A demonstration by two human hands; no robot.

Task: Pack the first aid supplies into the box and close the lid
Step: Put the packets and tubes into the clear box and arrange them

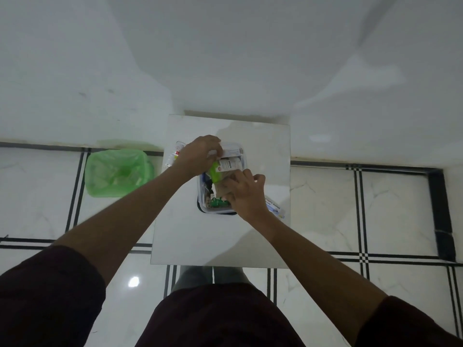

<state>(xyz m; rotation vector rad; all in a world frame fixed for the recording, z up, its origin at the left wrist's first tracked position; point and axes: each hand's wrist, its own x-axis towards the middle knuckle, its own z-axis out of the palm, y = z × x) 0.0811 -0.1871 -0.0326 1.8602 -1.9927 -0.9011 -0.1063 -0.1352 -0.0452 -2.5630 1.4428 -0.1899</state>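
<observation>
A clear plastic box [218,212] with a dark rim sits in the middle of a small white table [200,236]. It is filled with supplies: a white carton [231,149] at the far end, a small white bottle [229,164], a green packet [215,171], a tan bandage roll [221,187] and a green item [217,203] near the front. My left hand [198,156] reaches over the far left part of the box, fingers pinched on the white carton. My right hand [244,194] presses its fingers on the tan bandage roll.
A clear wrapped item [175,154] lies on the table left of the box. A white and blue bandage packet [275,206] lies at the right, partly under my wrist. A bin with a green liner [117,172] stands on the tiled floor, left of the table.
</observation>
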